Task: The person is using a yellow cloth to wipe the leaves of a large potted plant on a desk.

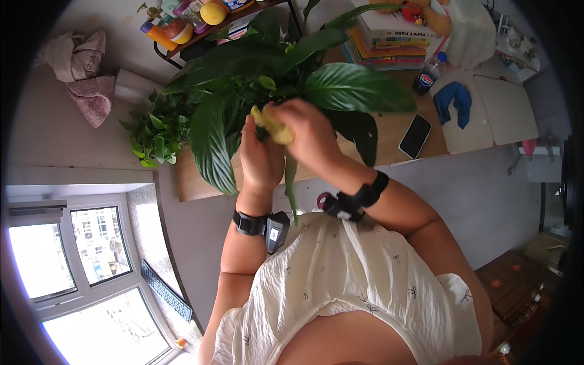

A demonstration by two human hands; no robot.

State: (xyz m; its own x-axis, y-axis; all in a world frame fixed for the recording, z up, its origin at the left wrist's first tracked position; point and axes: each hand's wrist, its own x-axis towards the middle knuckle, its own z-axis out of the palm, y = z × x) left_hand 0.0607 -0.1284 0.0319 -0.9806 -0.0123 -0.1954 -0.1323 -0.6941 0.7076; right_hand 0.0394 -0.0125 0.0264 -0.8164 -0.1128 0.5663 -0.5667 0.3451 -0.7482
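My right hand (310, 130) is closed around a crumpled yellow cloth (276, 125), blurred and possibly a sponge. Beside it, my left hand (261, 157) is raised with the thumb upward, close to the cloth; its fingertips are partly hidden, so what it grips cannot be made out. Both hands are among the leaves of a large potted plant with broad, glossy green leaves (360, 86). One narrow leaf (290, 182) hangs down between my wrists. The plant's pot is hidden by foliage and hands.
The plant stands on a wooden table (205, 182). A smaller trailing plant (159, 127) is at the left. On the right are a smartphone (415, 136), a Pepsi bottle (429, 73), a blue cloth item (453, 102) and stacked books (397, 48). A shelf (219, 29) holds bottles behind.
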